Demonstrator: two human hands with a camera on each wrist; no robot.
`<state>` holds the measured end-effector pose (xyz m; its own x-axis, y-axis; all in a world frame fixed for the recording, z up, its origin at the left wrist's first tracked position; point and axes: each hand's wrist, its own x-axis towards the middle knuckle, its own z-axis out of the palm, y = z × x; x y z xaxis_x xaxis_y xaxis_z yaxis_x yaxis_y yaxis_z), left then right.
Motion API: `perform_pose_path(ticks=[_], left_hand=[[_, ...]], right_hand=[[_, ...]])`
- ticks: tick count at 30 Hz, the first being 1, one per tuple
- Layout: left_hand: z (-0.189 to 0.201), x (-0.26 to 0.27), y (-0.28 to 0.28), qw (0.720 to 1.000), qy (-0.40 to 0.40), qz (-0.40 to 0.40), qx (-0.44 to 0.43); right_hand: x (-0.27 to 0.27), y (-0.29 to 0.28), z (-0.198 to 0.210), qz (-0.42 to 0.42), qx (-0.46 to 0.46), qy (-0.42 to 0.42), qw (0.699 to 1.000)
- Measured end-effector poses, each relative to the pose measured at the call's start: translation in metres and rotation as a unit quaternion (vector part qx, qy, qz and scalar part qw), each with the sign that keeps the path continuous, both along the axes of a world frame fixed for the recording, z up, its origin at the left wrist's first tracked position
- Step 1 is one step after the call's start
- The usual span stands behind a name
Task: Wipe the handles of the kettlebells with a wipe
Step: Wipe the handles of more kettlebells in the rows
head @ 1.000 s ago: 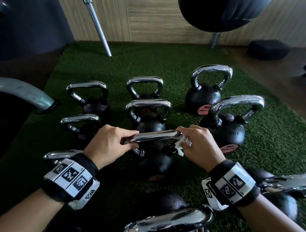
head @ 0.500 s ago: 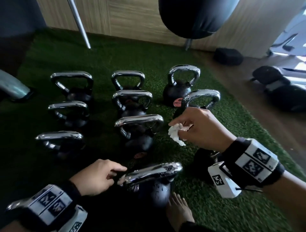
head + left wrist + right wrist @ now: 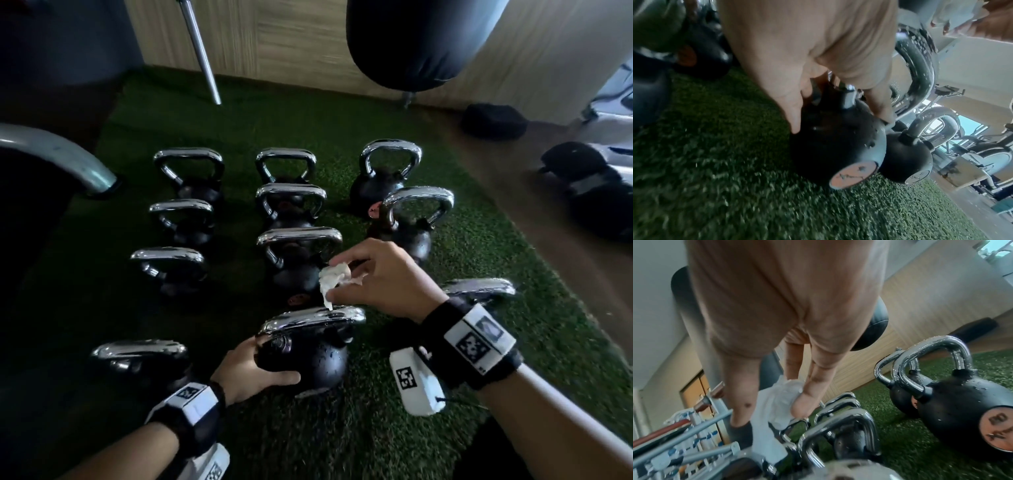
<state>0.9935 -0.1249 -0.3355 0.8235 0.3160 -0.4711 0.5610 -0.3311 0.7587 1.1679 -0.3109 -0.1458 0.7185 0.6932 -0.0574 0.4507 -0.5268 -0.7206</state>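
This is a gym, most likely its free-weights corner. Black kettlebells (image 3: 301, 263) with chrome handles stand in rows on green artificial turf (image 3: 479, 260), all around the grip and beyond it. Past the far row a black punching bag (image 3: 421, 44) hangs in front of a wood-panelled wall (image 3: 284, 37), and a steel barbell shaft (image 3: 200, 51) leans there, up and to the left of the grip. A dark pad (image 3: 493, 120) lies on the wooden floor (image 3: 548, 219) far to the grip's right. The left wrist view shows exercise machines (image 3: 986, 154) beyond the turf, and the right wrist view a rack of metal bars (image 3: 684, 431).
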Motion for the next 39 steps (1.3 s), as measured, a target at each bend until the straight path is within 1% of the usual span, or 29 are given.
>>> perform_pose_path(ticks=[3, 5, 8, 12, 15, 19, 22, 25, 27, 31, 33, 37, 39], left_hand=[[-0.002, -0.003, -0.029, 0.994, -0.003, 0.106, -0.021], [-0.003, -0.004, -0.046, 0.988, -0.013, 0.146, -0.039], [-0.005, 0.002, -0.057, 0.979, -0.020, 0.192, -0.060], [-0.013, 0.017, -0.071, 0.961, -0.032, 0.269, -0.051], [-0.020, 0.023, -0.085, 0.951, -0.044, 0.304, -0.018], [-0.027, 0.024, -0.088, 0.946, -0.068, 0.317, -0.008], [-0.029, 0.023, -0.086, 0.948, -0.065, 0.312, -0.009], [-0.029, 0.022, -0.084, 0.949, -0.064, 0.307, -0.023], [-0.030, 0.022, -0.084, 0.948, -0.063, 0.310, -0.026], [-0.030, 0.024, -0.085, 0.946, -0.066, 0.318, -0.026], [-0.031, 0.024, -0.085, 0.945, -0.067, 0.318, -0.027], [-0.034, 0.023, -0.084, 0.947, -0.062, 0.315, -0.025], [-0.035, 0.022, -0.084, 0.946, -0.059, 0.317, -0.023]], right_hand=[[-0.009, -0.008, -0.027, 0.005, 0.045, -0.024, 0.999], [-0.013, -0.013, -0.042, 0.010, 0.087, -0.033, 0.996], [-0.017, -0.018, -0.057, -0.004, 0.148, -0.052, 0.988], [-0.022, -0.020, -0.074, -0.035, 0.201, -0.172, 0.964], [-0.029, -0.024, -0.087, -0.035, 0.221, -0.195, 0.955], [-0.031, -0.022, -0.098, -0.005, 0.239, -0.213, 0.947], [-0.043, -0.014, -0.101, 0.040, 0.197, -0.227, 0.953], [-0.053, -0.012, -0.104, 0.079, 0.165, -0.248, 0.951], [-0.050, -0.016, -0.107, 0.076, 0.166, -0.256, 0.949], [-0.029, -0.032, -0.113, 0.009, 0.169, -0.234, 0.957], [-0.021, -0.037, -0.112, -0.007, 0.163, -0.223, 0.961], [-0.029, -0.031, -0.107, 0.040, 0.140, -0.259, 0.955], [-0.027, -0.032, -0.109, 0.034, 0.141, -0.237, 0.961]])
